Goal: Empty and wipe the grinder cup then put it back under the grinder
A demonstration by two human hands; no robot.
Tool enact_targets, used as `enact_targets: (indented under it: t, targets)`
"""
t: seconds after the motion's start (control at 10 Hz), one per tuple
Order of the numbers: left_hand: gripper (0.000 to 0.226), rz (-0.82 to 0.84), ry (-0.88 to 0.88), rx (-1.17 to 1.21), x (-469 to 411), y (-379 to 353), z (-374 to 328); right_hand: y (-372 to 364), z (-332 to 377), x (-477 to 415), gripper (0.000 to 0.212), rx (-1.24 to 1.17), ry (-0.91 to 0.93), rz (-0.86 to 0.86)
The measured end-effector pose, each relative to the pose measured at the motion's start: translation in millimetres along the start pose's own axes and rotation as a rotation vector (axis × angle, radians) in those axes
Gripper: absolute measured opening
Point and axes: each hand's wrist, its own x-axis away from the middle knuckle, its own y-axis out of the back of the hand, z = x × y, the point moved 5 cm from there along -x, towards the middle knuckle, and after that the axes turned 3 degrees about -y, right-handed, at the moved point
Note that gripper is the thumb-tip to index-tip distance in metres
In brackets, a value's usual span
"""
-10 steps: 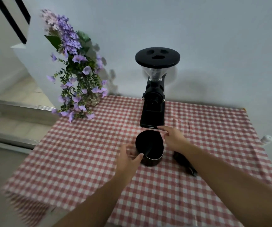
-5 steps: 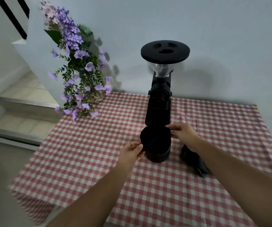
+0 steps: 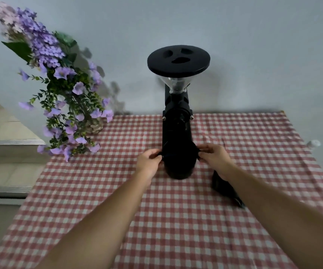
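Head view: cup [image 3: 179,167] on the cloth [image 3: 176,220], tucked against the grinder [image 3: 177,121] base, pinched at the rim by left hand [image 3: 149,162] and right hand [image 3: 214,159]. Seemingly near done; only letting go left.

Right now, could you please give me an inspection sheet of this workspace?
Surface: red and white checked cloth over the table, a few creases, no spills seen.
Job's things: black cup upright on the cloth, right at the foot of the grinder; grinder lid on.
Clutter: dark object lying right of the cup, partly hidden by the right forearm; what it is cannot be told.
Grippers: left hand and right hand pinch the cup's rim on opposite sides.
Cables: nothing seen.
Surroundings: purple flowers at the back left corner; pale wall behind; steps on the left.
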Motion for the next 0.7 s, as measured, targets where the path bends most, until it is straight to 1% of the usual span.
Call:
enact_targets:
  t: [0.1,0.2,0.5,0.6,0.7]
  targets:
    - [0.032,0.011,-0.024,-0.056,-5.7,-2.1,0.7,-2.7,0.0,1.9,0.027,0.025,0.030,-0.054]
    - [0.031,0.011,-0.045,-0.048,-9.9,-2.1,1.9,-4.2,-0.1,1.9,0.027,0.018,0.029,-0.053]
    - [0.027,0.037,-0.106,-0.106,-8.6,-3.4,5.5,-5.0,1.0,9.9,0.022,0.130,0.032,-0.044]
    - [0.035,0.047,-0.128,-0.181,-4.1,-2.4,-0.5,-3.0,3.2,12.3,0.030,0.167,0.004,-0.013]
    - [0.051,-0.029,-0.263,-0.387,19.5,4.8,1.7,-1.4,-5.1,30.8,0.043,0.173,0.008,-0.071]
